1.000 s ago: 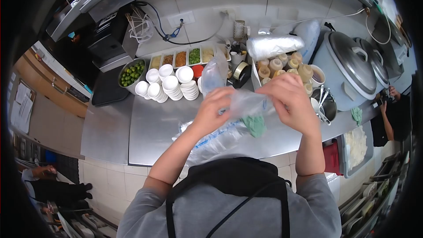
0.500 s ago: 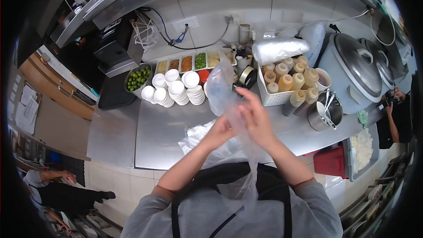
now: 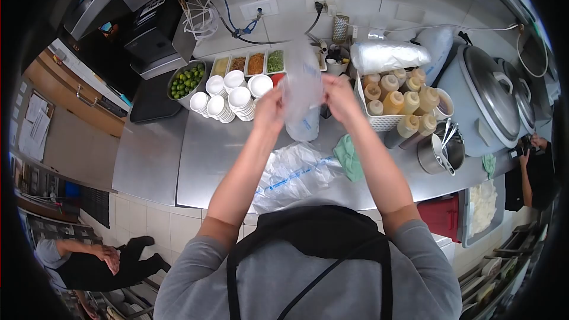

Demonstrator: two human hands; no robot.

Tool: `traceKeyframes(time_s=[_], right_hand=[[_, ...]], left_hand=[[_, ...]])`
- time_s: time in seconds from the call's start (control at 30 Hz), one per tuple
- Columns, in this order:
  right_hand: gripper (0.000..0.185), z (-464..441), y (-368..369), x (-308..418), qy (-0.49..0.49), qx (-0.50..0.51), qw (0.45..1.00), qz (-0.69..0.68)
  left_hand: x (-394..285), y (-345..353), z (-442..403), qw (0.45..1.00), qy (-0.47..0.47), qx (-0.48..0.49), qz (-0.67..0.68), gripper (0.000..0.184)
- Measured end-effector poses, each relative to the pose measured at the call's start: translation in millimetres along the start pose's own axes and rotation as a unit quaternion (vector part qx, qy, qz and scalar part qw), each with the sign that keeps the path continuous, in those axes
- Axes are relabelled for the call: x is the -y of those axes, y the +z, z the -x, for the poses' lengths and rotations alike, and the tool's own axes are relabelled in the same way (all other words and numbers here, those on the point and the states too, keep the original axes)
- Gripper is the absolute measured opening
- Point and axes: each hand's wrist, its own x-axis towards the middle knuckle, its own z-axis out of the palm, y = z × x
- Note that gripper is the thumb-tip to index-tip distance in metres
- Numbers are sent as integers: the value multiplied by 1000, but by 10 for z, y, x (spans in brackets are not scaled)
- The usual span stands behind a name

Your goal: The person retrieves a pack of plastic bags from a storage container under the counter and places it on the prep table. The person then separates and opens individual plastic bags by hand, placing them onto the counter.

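Out over the steel counter, a clear plastic bag (image 3: 302,92) hangs upright between my hands, smeared by motion. My left hand (image 3: 270,109) is closed on its left edge. At the opposite edge, my right hand (image 3: 342,98) pinches the bag with bent fingers. Below lies a crumpled stack of white plastic bags (image 3: 296,172) with blue print. A green cloth (image 3: 349,157) rests beside that stack, partly behind my right forearm. Stacks of white paper cups (image 3: 237,98) stand left of my left hand.
A white basket (image 3: 384,122) of sauce bottles stands right of my hands, near a metal pot (image 3: 428,160) with ladles. Limes fill a bowl (image 3: 197,104) at left, next to topping trays (image 3: 256,64). Large lidded cookers (image 3: 474,112) stand far right. Another person (image 3: 89,264) is at lower left.
My hands have moved apart and up, away from my body. The bag, earlier a narrow strand hanging down towards my chest, now stretches upright between them. The green cloth has come into view.
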Motion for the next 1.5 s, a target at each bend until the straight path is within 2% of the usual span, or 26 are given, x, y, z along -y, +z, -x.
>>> traceKeyframes(time_s=[0.07,0.2,0.27,0.3,0.37,0.4,0.43,0.5,0.57,0.6,0.67,0.73,0.8,0.83,0.87,0.93,1.0,1.03,1.07,1.1,1.17,1.23,1.3,1.4,1.47,1.5], right_hand=[[20,-97,-262,-723,78,-82,993,-20],[18,89,-439,-1327,177,-189,955,-143],[17,72,-836,-1868,187,-140,971,-42],[17,182,-846,-1853,194,-143,969,-44],[17,306,-798,-1521,190,-155,963,109],[17,397,-784,-1360,172,-142,953,207],[17,484,-812,-1305,176,-144,952,207],[16,697,-848,-1268,22,-89,933,347],[16,888,-704,-1171,10,-83,919,385],[17,958,-612,-1154,-5,-75,904,422],[17,1022,-405,-1193,2,-71,892,445],[18,1027,-252,-1238,7,-66,881,468],[18,1036,-170,-1274,-2,-26,792,610],[18,1035,-158,-1285,-2,-27,792,609],[17,1022,-156,-1291,28,-23,834,550],[15,1040,-123,-1242,59,-18,871,487],[11,1082,-81,-1104,-7,-31,890,455],[11,1094,-54,-1016,-7,-32,890,456],[9,1100,-28,-908,-112,-15,865,489],[7,1114,2,-796,-216,3,829,517],[7,1157,68,-539,-184,-28,845,502],[7,1176,74,-329,-151,-58,859,485],[11,1141,23,-163,-228,-63,850,470],[10,1118,63,-10,-206,-106,882,410],[9,1108,89,79,-193,-115,901,371],[8,1107,108,121,-179,-122,918,331]], left_hand=[[596,-575,-315,998,-30,-31,42,17],[1028,-786,-156,990,-52,-116,56,14],[1130,-897,-172,990,-69,-122,-11,12],[1167,-950,-149,989,-76,-127,-12,12],[1166,-1009,-222,987,-78,-139,23,12],[1172,-1147,-245,987,-81,-139,23,12],[1187,-1367,-244,987,-91,-119,-54,14],[1186,-1484,-65,981,-108,-98,-132,16],[975,-1283,229,948,-24,-61,-310,16],[965,-1237,301,949,-26,-61,-310,16],[989,-1152,402,813,148,11,-564,16],[974,-1095,434,787,151,19,-597,17],[932,-1049,468,761,152,30,-630,19],[868,-982,505,780,106,24,-617,21],[835,-944,529,796,60,18,-602,23],[831,-965,557,835,79,24,-544,25],[814,-958,600,869,98,30,-484,28],[724,-828,678,820,178,45,-543,29],[639,-714,753,761,257,60,-593,30],[577,-644,814,761,258,61,-593,30],[468,-522,905,661,286,94,-687,28],[358,-411,977,669,287,94,-679,27],[298,-363,1015,677,287,93,-671,27],[169,-309,1025,726,247,155,-623,17],[0,-266,1059,786,-21,316,-531,27],[-8,-360,1045,786,-20,316,-531,27]])
